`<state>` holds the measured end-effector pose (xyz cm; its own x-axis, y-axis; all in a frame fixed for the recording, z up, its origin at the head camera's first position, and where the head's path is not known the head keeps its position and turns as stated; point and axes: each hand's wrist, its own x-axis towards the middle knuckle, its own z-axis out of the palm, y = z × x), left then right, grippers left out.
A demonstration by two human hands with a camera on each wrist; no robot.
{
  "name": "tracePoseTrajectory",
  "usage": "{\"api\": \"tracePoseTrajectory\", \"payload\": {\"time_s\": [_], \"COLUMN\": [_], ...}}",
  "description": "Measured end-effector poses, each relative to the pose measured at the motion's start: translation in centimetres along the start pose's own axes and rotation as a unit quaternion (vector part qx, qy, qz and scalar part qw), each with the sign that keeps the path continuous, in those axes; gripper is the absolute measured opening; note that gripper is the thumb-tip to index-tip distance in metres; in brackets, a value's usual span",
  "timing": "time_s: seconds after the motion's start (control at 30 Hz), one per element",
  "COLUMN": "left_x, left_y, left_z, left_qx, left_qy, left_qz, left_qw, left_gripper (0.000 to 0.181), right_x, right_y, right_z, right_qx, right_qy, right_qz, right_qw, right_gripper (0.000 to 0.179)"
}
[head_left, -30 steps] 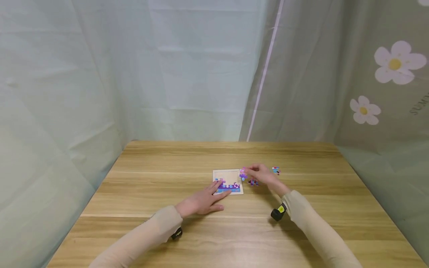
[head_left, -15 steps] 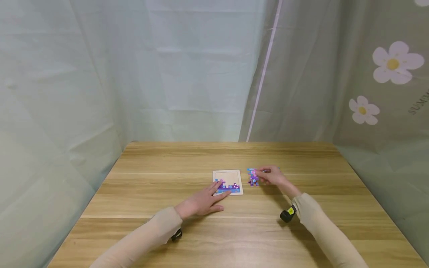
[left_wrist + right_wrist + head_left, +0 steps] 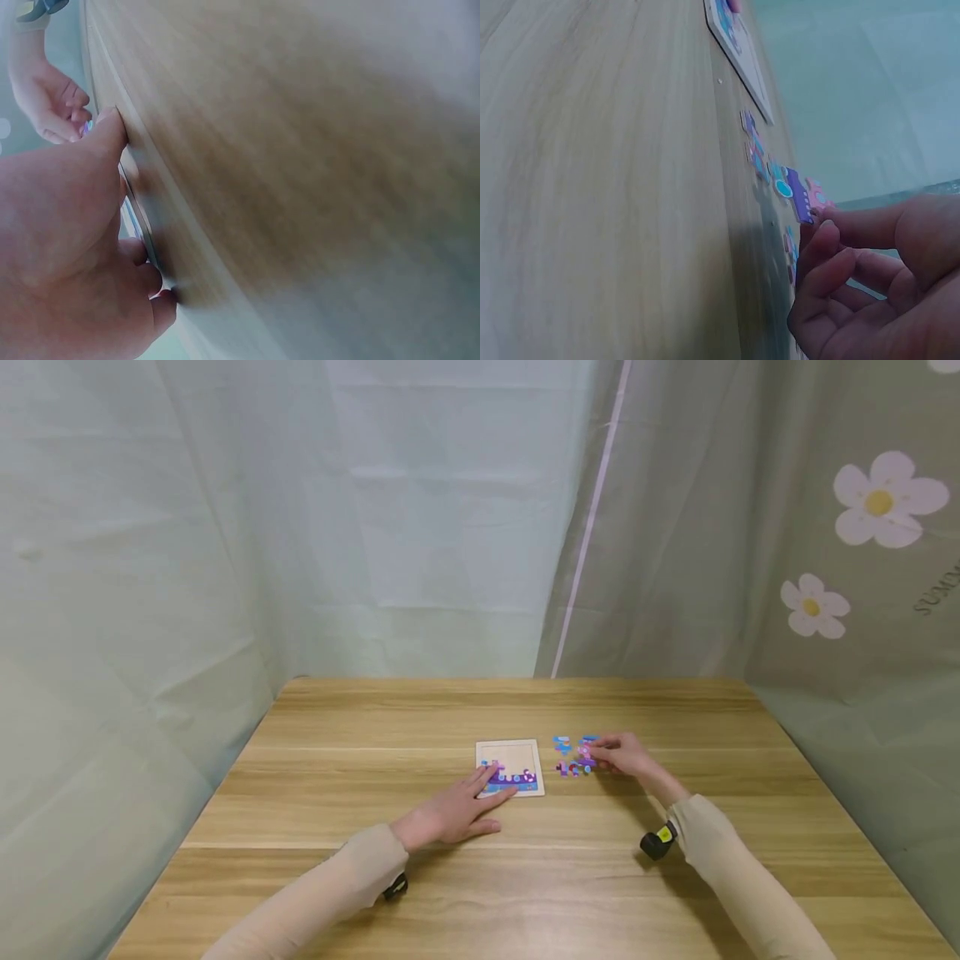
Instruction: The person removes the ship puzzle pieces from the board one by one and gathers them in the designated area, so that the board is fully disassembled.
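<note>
A square jigsaw tray with a pale frame lies on the table, its lower part filled with purple and blue pieces. My left hand rests flat across its lower left corner, fingers spread and straight. To the tray's right, my right hand pinches a purple and pink puzzle piece between thumb and fingertips, held just above the table. Several loose puzzle pieces lie between the tray and that hand. In the right wrist view, more loose pieces sit below the held one.
The wooden table stretches around the tray on all sides. Behind it hangs a pale curtain, with a grey flowered curtain at the right. Each wrist carries a black camera.
My right hand has moved right, from beside the tray's edge to past the loose pieces, carrying the puzzle piece. My left hand has stayed on the tray.
</note>
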<state>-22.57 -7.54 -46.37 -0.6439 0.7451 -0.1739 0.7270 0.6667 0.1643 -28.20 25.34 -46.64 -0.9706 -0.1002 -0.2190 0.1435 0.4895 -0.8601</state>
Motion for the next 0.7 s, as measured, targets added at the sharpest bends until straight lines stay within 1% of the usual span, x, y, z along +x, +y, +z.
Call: {"api": "tracePoseTrajectory", "payload": {"time_s": [0.13,0.27,0.43,0.53,0.7], "left_x": [0.04,0.03,0.07,0.03,-0.19], "left_y": [-0.04,-0.04,-0.14,-0.15,-0.02], "left_z": [0.05,0.16,0.39,0.38,0.12], "left_qx": [-0.004,-0.004,-0.003,-0.006,-0.008], "left_qy": [0.002,-0.001,-0.005,-0.001,0.004], "left_qz": [0.002,0.000,-0.009,-0.011,-0.009], "left_qw": [1.0000,1.0000,0.9999,0.9999,0.9999], "left_gripper": [0.059,0.059,0.059,0.060,0.059], "right_x": [-0.22,-0.31,-0.24,-0.18,-0.17], "right_y": [0.15,0.41,0.72,0.75,0.60], "right_z": [-0.25,-0.35,-0.31,-0.30,-0.35], "right_qx": [-0.016,-0.037,-0.075,-0.098,-0.124], "right_qy": [0.002,0.005,0.032,0.048,0.062], "right_qz": [0.003,-0.017,-0.024,-0.025,-0.026], "right_qw": [0.9999,0.9991,0.9964,0.9938,0.9900], "right_gripper": [0.030,0.026,0.019,0.018,0.017]}}
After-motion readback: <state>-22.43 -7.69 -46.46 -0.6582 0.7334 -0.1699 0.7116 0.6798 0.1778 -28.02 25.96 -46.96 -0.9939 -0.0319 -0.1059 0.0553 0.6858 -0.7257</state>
